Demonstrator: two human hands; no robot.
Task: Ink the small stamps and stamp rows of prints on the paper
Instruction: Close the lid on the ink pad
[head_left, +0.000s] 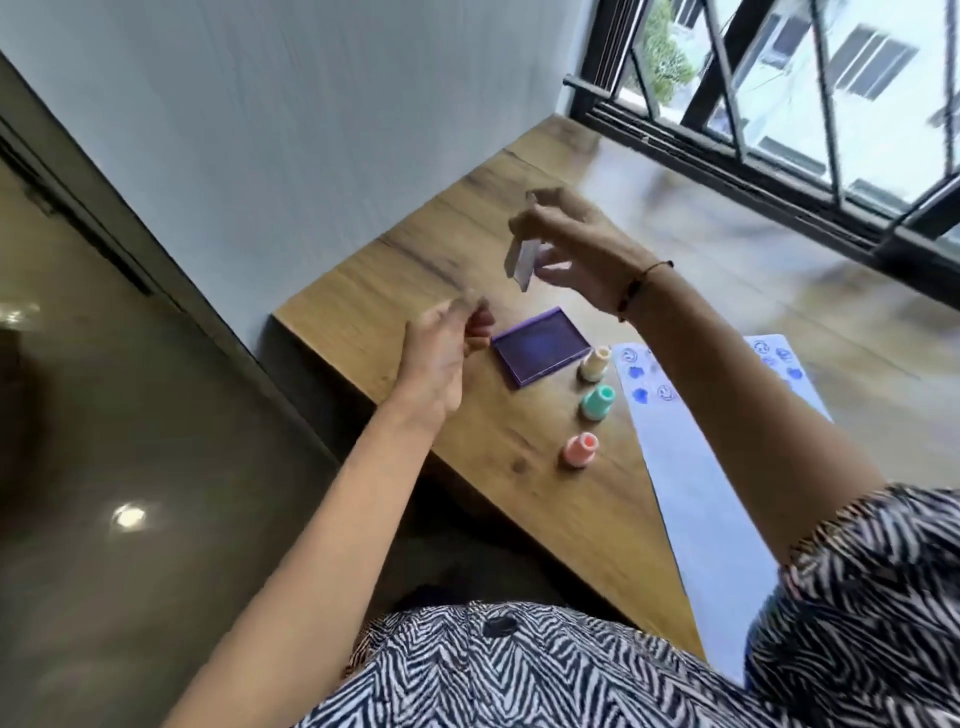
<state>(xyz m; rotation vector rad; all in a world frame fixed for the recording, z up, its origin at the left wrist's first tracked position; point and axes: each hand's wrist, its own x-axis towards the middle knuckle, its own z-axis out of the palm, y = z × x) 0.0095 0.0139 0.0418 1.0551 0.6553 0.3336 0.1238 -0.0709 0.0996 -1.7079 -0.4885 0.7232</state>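
From the head camera, the right hand (576, 249) was raised above the tabletop (467, 260), its grip pinched on a flat pale piece, probably the ink pad lid (521, 265), which hung edge-down from the fingertips; motion blur left its exact shape unclear. The left hand (441, 353) hovered lower and to the left of that grip, fingers loosely curled and holding nothing.

Directly below the raised grip lay the open purple ink pad (540, 345), flat on the wood. Just below and right of it stood three small stamps in a loose line toward the person: a cream stamp (595, 364) nearest the pad, a green stamp (597, 401) next, and a pink stamp (579, 449) last. Right of them, under the right forearm, lay the white paper (691, 467), with several blue prints (641, 396) already at its far end.

The stamps looked like light, rigid plastic, narrow at the neck and wider at the base, so a fingertip pinch round the upper cap should suit them; being small and upright, they could tip if nudged. The paper looked thin and might slide under pressing unless steadied.
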